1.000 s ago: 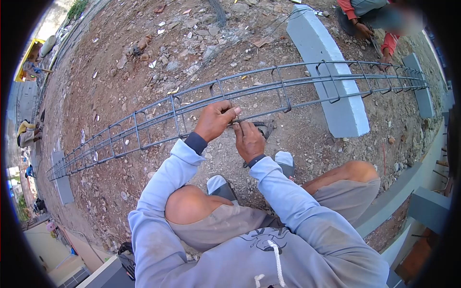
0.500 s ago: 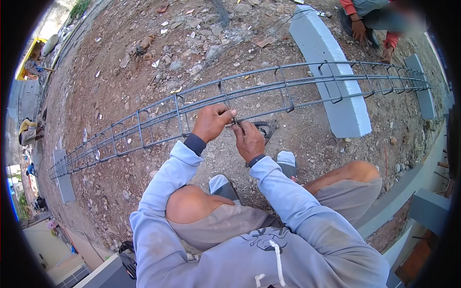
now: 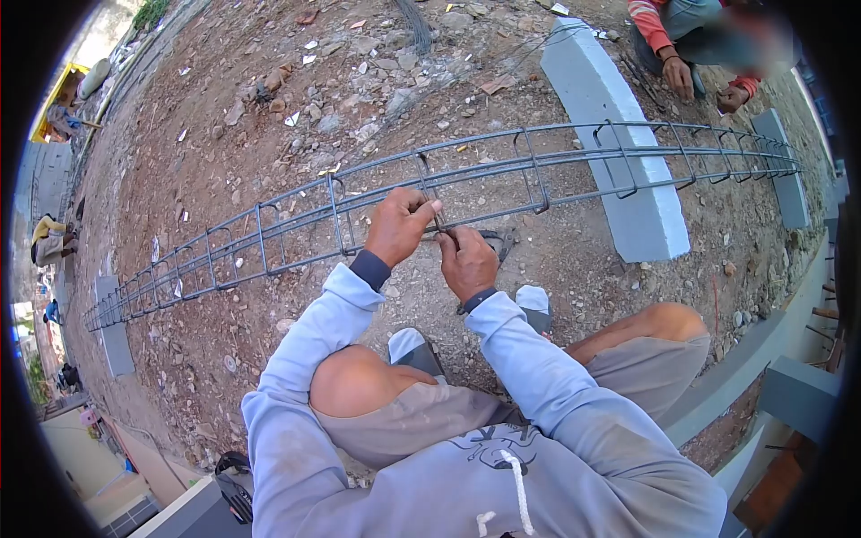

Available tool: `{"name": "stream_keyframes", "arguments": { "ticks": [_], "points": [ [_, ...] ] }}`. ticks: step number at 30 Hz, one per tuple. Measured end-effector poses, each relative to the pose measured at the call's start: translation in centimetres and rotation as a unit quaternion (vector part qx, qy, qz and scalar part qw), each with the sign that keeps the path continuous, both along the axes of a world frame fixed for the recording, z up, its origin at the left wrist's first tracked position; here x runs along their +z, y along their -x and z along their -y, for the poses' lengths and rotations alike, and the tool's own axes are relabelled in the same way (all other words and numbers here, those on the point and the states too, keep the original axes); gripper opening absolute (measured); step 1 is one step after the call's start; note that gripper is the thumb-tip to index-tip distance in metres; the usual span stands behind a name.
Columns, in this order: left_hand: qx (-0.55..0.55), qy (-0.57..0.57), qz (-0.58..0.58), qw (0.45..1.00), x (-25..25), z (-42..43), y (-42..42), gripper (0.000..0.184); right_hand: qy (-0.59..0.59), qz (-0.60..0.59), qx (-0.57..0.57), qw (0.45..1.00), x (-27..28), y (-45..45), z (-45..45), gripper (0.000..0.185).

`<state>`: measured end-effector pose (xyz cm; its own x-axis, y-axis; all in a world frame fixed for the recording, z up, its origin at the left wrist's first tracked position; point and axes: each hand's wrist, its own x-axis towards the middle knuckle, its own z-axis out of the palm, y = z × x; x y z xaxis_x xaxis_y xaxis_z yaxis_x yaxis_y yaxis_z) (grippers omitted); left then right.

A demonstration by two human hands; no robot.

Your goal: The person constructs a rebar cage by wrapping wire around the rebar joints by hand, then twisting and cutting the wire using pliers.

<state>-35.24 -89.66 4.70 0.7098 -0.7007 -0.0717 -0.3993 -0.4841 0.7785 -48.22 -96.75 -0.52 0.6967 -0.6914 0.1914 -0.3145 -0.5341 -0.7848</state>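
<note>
A long rebar cage (image 3: 535, 169) with square stirrups lies across grey blocks. At its near bar, my left hand (image 3: 399, 224) is closed, thumb against fingers, at a stirrup; what it pinches is too small to make out. Just right of it, my right hand (image 3: 468, 261) is also closed, its fingertips at the same bar and stirrup. Anything between those fingertips is hidden. Behind my right hand, a dark tool (image 3: 505, 244) lies partly covered on the ground.
Grey blocks support the cage at the right (image 3: 619, 152), far right (image 3: 782, 170) and left (image 3: 115, 336). A co-worker in red sleeves (image 3: 650, 25) crouches at the upper right. Wire (image 3: 414, 27) lies on the stony ground (image 3: 269, 143). Another person (image 3: 52, 240) is at the far left.
My hands have stayed at nearly the same spot, with small finger movements. The co-worker's hands have moved away from the cage's far right end.
</note>
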Motion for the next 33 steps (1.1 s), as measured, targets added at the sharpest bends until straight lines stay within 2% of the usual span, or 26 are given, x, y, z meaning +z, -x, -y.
{"name": "stream_keyframes", "arguments": {
  "ticks": [1, 7, 13, 16, 19, 25, 29, 31, 33],
  "points": [
    [0.003, 0.012, 0.028, 1.000, -0.3, 0.0, 0.0, 0.024, 0.008, -0.007, 0.002, 1.000, 0.0, 0.1, 0.0, 0.012],
    [0.016, 0.044, 0.017, 0.999, -0.4, 0.2, 0.2, 0.026, 0.042, -0.010, 0.010, 0.999, 0.2, 0.0, 0.2, 0.017],
    [-0.035, 0.076, -0.021, 0.996, 0.1, -0.4, 0.0, 0.020, 0.046, -0.001, 0.000, 0.999, -0.2, 0.0, -0.2, 0.016],
    [-0.048, 0.072, -0.078, 0.993, 0.4, -0.6, 0.1, 0.017, 0.036, 0.002, -0.001, 0.999, -0.1, -0.1, -0.3, 0.016],
    [-0.083, 0.118, -0.010, 0.990, -0.1, -1.2, 0.2, 0.014, 0.038, -0.026, 0.004, 0.999, 0.2, 0.0, -0.2, 0.015],
    [-0.107, 0.055, -0.038, 0.992, -0.3, -2.2, 0.0, 0.012, 0.042, -0.087, 0.029, 0.995, 0.7, -0.2, 0.0, 0.016],
    [-0.128, 0.063, -0.028, 0.989, 0.3, -2.3, 0.5, 0.012, 0.047, -0.101, 0.044, 0.993, 1.1, -0.5, 0.2, 0.017],
    [-0.123, 0.060, -0.039, 0.990, 0.2, -2.8, 0.9, 0.014, 0.049, -0.119, 0.049, 0.990, 1.3, -0.6, 0.2, 0.018],
    [-0.075, 0.088, -0.159, 0.981, -0.4, -3.4, 1.8, 0.017, 0.043, -0.131, 0.048, 0.989, 1.5, -0.6, 0.3, 0.019]
  ]
}}
